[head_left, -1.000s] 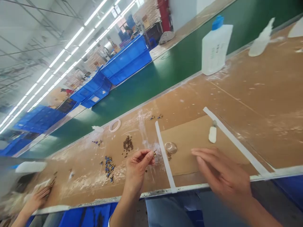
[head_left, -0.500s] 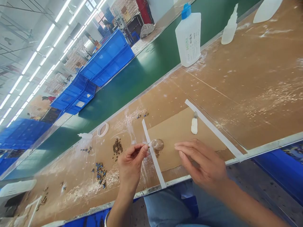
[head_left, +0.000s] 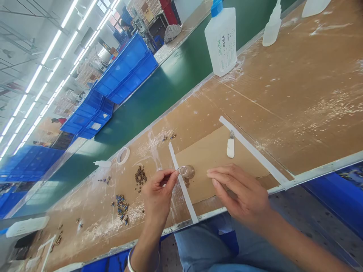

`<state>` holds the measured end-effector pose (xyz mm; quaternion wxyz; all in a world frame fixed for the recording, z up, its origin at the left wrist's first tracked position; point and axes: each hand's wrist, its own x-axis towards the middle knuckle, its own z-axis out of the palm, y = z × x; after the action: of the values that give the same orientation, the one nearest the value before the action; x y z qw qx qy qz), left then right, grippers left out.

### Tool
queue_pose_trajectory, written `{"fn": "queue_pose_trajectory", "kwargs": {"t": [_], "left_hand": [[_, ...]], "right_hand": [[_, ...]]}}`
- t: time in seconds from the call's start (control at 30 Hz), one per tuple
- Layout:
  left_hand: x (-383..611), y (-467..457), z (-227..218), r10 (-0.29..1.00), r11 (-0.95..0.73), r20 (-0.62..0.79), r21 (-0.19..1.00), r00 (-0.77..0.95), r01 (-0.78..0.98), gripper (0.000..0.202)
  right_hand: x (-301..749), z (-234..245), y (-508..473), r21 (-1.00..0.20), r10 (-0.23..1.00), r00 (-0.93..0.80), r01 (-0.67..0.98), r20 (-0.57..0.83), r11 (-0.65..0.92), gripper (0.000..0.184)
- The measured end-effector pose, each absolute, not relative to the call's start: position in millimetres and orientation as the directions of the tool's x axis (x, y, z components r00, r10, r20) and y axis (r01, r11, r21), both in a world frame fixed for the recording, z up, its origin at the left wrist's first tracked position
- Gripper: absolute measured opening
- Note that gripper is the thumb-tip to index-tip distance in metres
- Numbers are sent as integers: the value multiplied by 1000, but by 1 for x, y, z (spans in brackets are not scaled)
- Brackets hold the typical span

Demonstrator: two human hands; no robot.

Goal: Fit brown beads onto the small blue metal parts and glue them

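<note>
My left hand (head_left: 159, 194) is pinched, thumb against forefinger, on a tiny part I cannot make out, right beside a small clear dish (head_left: 187, 171) on the cardboard mat (head_left: 218, 166). My right hand (head_left: 241, 194) hovers over the mat's near edge with its fingers stretched out and together, holding nothing. A small white glue bottle (head_left: 230, 147) lies on the mat beyond it. A pile of small brown parts (head_left: 140, 175) and a scatter of blue parts (head_left: 121, 207) lie to the left of my left hand.
White tape strips (head_left: 183, 189) border the mat. A big white bottle with a blue cap (head_left: 221, 36) and a squeeze bottle (head_left: 271, 24) stand by the green conveyor belt (head_left: 159, 98). A tape ring (head_left: 123, 155) lies further left. Blue crates (head_left: 127, 71) sit beyond the belt.
The view has shifted, so the bench sits higher and further left in the picture. My left hand's pinch has moved closer to the clear dish. My right hand has stayed flat over the mat.
</note>
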<state>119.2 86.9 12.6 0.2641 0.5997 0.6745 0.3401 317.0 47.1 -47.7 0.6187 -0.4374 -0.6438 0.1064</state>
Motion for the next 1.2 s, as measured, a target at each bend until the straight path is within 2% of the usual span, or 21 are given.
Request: {"fn": "queue_pose_trajectory", "kwargs": {"t": [0.27, 0.5, 0.77, 1.2], "left_hand": [[122, 81, 21, 987, 15, 95, 749, -129, 663, 11], [88, 48, 18, 939, 108, 128, 773, -320, 626, 18], [55, 7, -5, 914, 241, 71, 697, -400, 675, 18], [56, 9, -8, 895, 302, 36, 684, -445, 664, 20]], "right_hand": [[318, -45, 46, -680, 702, 146, 446, 697, 583, 26], [319, -47, 45, -671, 703, 126, 452, 700, 587, 27], [319, -49, 42, -669, 717, 99, 464, 690, 580, 32], [319, -48, 42, -648, 713, 88, 505, 696, 571, 30]]}}
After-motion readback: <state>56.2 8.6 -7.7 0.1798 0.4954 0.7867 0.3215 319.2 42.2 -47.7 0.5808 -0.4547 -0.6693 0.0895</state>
